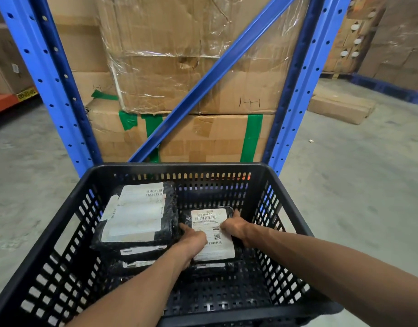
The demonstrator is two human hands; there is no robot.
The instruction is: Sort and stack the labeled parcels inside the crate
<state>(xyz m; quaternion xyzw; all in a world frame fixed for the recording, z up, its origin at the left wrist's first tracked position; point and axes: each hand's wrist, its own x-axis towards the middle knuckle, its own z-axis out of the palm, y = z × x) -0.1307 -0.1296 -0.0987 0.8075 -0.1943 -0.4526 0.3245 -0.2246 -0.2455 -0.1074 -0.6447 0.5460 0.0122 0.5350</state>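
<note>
A black slotted plastic crate [61, 220] stands on the floor in front of me. Inside on the left lies a stack of black parcels [137, 218] with white labels, several high. To its right a smaller black parcel with a white barcode label [211, 220] rests on another parcel [210, 266]. My left hand [193, 241] grips the small parcel's left edge, fingers over the label. Its right edge is held by my right hand [236, 228]. Both forearms reach down into the crate.
Blue steel rack uprights [61, 90] and a diagonal brace [215, 74] rise just behind the crate, with large taped cardboard boxes [179, 79] stacked between them. A flat carton [340, 107] lies on the grey concrete floor at the right. More boxes stand far right.
</note>
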